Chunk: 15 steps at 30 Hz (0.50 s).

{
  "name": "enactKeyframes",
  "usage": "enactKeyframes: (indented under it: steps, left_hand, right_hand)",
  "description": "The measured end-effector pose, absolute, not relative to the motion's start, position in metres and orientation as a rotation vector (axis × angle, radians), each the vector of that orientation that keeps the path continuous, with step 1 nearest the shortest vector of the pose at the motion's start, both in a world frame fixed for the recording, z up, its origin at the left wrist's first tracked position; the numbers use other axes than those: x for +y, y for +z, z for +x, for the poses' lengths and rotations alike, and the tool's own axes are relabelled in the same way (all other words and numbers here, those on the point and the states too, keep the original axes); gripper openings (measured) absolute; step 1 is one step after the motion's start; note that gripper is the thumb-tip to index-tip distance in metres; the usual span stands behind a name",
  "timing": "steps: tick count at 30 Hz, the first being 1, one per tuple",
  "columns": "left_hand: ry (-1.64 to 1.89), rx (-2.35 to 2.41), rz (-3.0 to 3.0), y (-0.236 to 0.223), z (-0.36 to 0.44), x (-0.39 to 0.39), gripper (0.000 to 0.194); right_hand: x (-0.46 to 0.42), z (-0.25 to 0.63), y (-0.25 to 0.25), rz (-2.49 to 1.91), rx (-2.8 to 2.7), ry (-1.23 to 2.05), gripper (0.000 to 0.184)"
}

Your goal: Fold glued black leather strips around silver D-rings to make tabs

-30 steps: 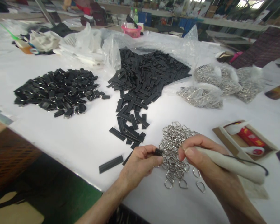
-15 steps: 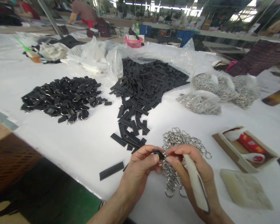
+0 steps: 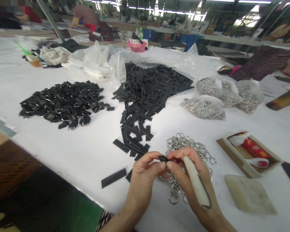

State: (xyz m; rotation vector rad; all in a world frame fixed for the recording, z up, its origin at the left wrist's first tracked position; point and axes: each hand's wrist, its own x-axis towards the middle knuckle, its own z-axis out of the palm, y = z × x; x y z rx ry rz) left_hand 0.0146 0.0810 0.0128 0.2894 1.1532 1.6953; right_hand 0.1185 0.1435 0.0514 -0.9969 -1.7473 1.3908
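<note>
Between the fingertips of both hands is a small folded black strip (image 3: 162,158). My left hand (image 3: 146,174) pinches its left side. My right hand (image 3: 195,180) closes on the other side, and a long white tool (image 3: 197,183) with a dark line along its edge lies across that hand. Whether a ring sits in the fold is hidden by the fingers. Below and behind the hands lies a heap of metal rings (image 3: 183,143). One flat black strip (image 3: 114,178) rests left of my left hand, with a large pile of such strips (image 3: 154,83) farther back.
At left is a pile of folded black tabs with rings (image 3: 62,103). Clear bags of rings (image 3: 204,108) lie back right. A cardboard tray (image 3: 244,166) with red-and-white items and a pale translucent block (image 3: 250,193) sit at right. The table edge (image 3: 87,195) runs front left.
My right hand has shifted slightly left, its thumb now closer to my left thumb at the black strip. The whole view has shifted a little.
</note>
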Motion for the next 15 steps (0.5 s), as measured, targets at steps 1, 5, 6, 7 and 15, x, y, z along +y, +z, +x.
enactKeyframes:
  steps: [1, 5, 6, 7, 15]
  left_hand:
    - [1.694, 1.185, 0.317, 0.0115, 0.0145, 0.0804, 0.015]
    - [1.662, 1.268, 0.374, 0.0092, 0.0140, 0.0792, 0.013]
    - [1.657, 1.273, 0.383, 0.0093, 0.0138, 0.0793, 0.011]
    - [1.654, 1.271, 0.389, 0.0096, 0.0136, 0.0796, 0.010]
    - [1.648, 1.179, 0.368, 0.0089, 0.0091, 0.0827, 0.007]
  right_hand:
    - [0.1439, 0.1184, 0.0517, -0.994, -1.740, 1.411, 0.007]
    - [0.1438, 0.1192, 0.0514, -0.980, -1.718, 1.477, 0.008]
    - [0.1435, 0.1194, 0.0508, -0.979, -1.709, 1.491, 0.008]
    - [0.1433, 0.1196, 0.0499, -0.980, -1.693, 1.505, 0.008]
    - [0.1488, 0.1229, 0.0433, -0.863, -1.524, 1.804, 0.012]
